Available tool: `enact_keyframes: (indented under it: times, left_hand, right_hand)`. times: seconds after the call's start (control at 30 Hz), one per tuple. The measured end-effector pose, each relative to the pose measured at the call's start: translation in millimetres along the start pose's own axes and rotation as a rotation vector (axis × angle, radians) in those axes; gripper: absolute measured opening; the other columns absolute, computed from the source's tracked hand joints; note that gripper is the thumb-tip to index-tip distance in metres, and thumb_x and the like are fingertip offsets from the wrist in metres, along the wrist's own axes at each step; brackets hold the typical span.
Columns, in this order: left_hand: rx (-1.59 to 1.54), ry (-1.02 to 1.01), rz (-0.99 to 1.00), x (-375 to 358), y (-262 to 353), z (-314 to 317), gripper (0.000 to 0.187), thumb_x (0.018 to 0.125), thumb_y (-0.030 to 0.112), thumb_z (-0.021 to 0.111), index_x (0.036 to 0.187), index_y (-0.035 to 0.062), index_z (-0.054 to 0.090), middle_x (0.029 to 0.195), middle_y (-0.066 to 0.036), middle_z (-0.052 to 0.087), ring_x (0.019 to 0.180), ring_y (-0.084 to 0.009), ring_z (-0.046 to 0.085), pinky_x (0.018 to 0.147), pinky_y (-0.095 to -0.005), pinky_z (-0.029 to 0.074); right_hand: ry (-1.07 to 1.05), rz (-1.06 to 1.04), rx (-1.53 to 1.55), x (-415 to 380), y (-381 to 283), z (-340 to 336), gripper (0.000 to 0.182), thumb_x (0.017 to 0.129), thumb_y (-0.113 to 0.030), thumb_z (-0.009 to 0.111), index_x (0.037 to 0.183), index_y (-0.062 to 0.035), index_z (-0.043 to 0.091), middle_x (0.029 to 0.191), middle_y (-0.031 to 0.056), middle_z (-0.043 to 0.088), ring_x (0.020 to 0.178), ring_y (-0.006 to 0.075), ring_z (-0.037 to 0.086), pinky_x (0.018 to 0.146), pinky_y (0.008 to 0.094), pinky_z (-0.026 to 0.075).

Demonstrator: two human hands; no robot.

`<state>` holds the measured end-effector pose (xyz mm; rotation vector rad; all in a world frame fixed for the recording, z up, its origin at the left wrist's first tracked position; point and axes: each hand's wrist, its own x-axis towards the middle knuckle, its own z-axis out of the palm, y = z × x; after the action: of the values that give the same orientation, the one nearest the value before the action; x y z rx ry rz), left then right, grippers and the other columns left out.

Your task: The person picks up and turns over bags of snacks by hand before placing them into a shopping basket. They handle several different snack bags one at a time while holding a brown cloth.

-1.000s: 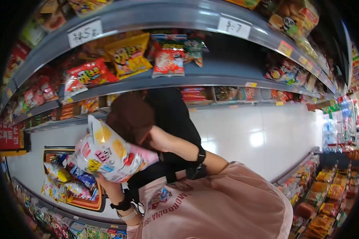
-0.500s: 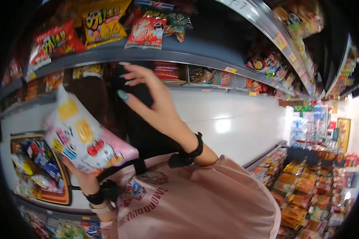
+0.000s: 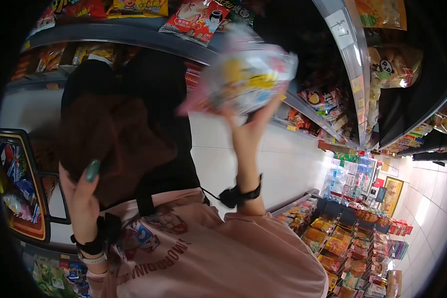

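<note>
A puffed snack bag (image 3: 251, 79), white and pink with yellow print and blurred by motion, is in my right hand (image 3: 248, 129). My fingers grip its lower side, and it overlaps the shelf edge in front of me. Low on the left is my left hand (image 3: 80, 201), holding nothing, its green-nailed thumb stretched upward and apart from the fingers, which are partly hidden. It is beside a dark brown cloth (image 3: 116, 139) that lies over my black-trousered legs. On the shelf above is a red snack packet (image 3: 196, 22), close to the held bag.
A dark shelf (image 3: 119, 37) with yellow and red snack packets runs across the top. To the left on the floor is a basket (image 3: 44, 208) with several packets. Shelving with a price strip (image 3: 340, 30) rises at right. A snack display (image 3: 333, 238) stands lower right, beside the pale floor (image 3: 223, 154).
The snack bag has passed from my left hand to my right and moved up and right toward the shelf. My left hand has let go and is now lower left. The view has shifted.
</note>
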<state>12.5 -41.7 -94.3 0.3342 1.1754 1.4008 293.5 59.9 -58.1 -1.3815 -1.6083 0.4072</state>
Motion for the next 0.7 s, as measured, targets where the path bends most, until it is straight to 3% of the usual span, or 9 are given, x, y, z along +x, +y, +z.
enact_keyframes:
  times: [0.07,0.1,0.17,0.2,0.27,0.33,0.47,0.6,0.7]
  left_hand:
    - [-0.008,-0.005,-0.001,-5.1,8.1,0.7,0.067,0.067,-0.002,0.052,0.126,0.0013,0.019,0.121,-0.01,0.033,0.106,-0.017,0.039,0.087,-0.0247,0.032]
    - [0.078,-0.031,0.006,-7.1,13.8,5.2,0.067,0.067,-0.002,0.052,0.126,0.0006,0.018,0.121,-0.01,0.033,0.107,-0.0174,0.039,0.088,-0.0248,0.031]
    - [0.135,-0.052,0.019,-4.3,19.9,8.4,0.068,0.067,-0.002,0.051,0.126,0.0,0.018,0.123,-0.01,0.031,0.108,-0.0182,0.037,0.089,-0.0254,0.03]
    - [0.188,-0.082,0.036,-2.9,20.9,9.3,0.068,0.066,-0.003,0.05,0.126,-0.0006,0.018,0.124,-0.011,0.03,0.109,-0.0189,0.036,0.09,-0.026,0.029]
    - [0.142,-0.003,0.079,-1.3,-3.9,-41.1,0.064,0.069,0.002,0.049,0.125,-0.0003,0.02,0.123,-0.01,0.032,0.108,-0.0192,0.037,0.091,-0.0272,0.029]
    - [0.068,0.084,0.16,-0.9,-7.4,-55.2,0.059,0.072,0.012,0.048,0.124,0.0002,0.023,0.122,-0.01,0.034,0.107,-0.0202,0.039,0.092,-0.031,0.029]
    - [-0.096,0.095,0.132,-2.9,3.0,-57.9,0.053,0.071,0.012,0.045,0.12,-0.0018,0.03,0.12,-0.012,0.037,0.109,-0.0219,0.038,0.091,-0.0331,0.032]
    - [0.176,0.23,0.21,0.3,-3.4,-89.6,0.042,0.075,0.016,0.044,0.113,-0.0003,0.039,0.114,-0.011,0.041,0.106,-0.0231,0.04,0.084,-0.0398,0.039]
    - [-0.076,0.189,0.123,6.3,13.5,-61.5,0.034,0.076,0.018,0.043,0.106,0.0,0.045,0.111,-0.011,0.044,0.105,-0.0228,0.041,0.084,-0.0403,0.039]
  right_hand:
    - [0.173,0.013,0.028,34.2,40.6,-31.4,0.088,0.063,-0.002,0.064,0.127,-0.0025,0.003,0.125,0.015,0.02,0.11,0.0223,0.03,0.092,0.0325,0.027]
    - [0.217,-0.074,-0.141,51.2,71.2,-51.4,0.085,0.064,-0.002,0.064,0.126,-0.0012,0.006,0.123,0.0158,0.023,0.109,0.0222,0.031,0.091,0.0326,0.028]
    - [0.322,0.008,0.03,83.4,123.3,-82.6,0.084,0.061,-0.004,0.068,0.12,-0.0009,0.007,0.117,0.0194,0.027,0.105,0.0234,0.036,0.089,0.033,0.032]
    - [0.401,-0.027,-0.097,106.8,172.2,-109.1,0.088,0.058,-0.009,0.073,0.117,0.0,0.008,0.115,0.0203,0.029,0.104,0.024,0.037,0.089,0.0339,0.033]
    - [0.512,0.05,-0.268,143.4,208.8,-140.8,0.098,0.05,-0.023,0.078,0.117,0.0029,0.012,0.115,0.0229,0.03,0.103,0.0256,0.039,0.089,0.0328,0.034]
    - [0.498,0.043,-0.455,170.6,230.5,-158.0,0.095,0.051,-0.023,0.077,0.116,0.003,0.013,0.115,0.0227,0.031,0.103,0.0256,0.039,0.089,0.0328,0.034]
    - [0.429,0.048,-0.655,210.4,264.7,-175.0,0.09,0.054,-0.023,0.075,0.116,0.0033,0.015,0.115,0.0224,0.032,0.104,0.0256,0.039,0.089,0.0329,0.033]
    - [0.351,0.044,-0.768,226.5,277.6,-181.4,0.085,0.057,-0.023,0.072,0.115,0.0036,0.017,0.115,0.022,0.033,0.104,0.0257,0.039,0.09,0.0329,0.032]
    - [0.314,0.035,-0.8,231.5,280.5,-184.5,0.081,0.059,-0.023,0.071,0.115,0.0039,0.019,0.114,0.0218,0.034,0.104,0.0257,0.039,0.09,0.033,0.031]
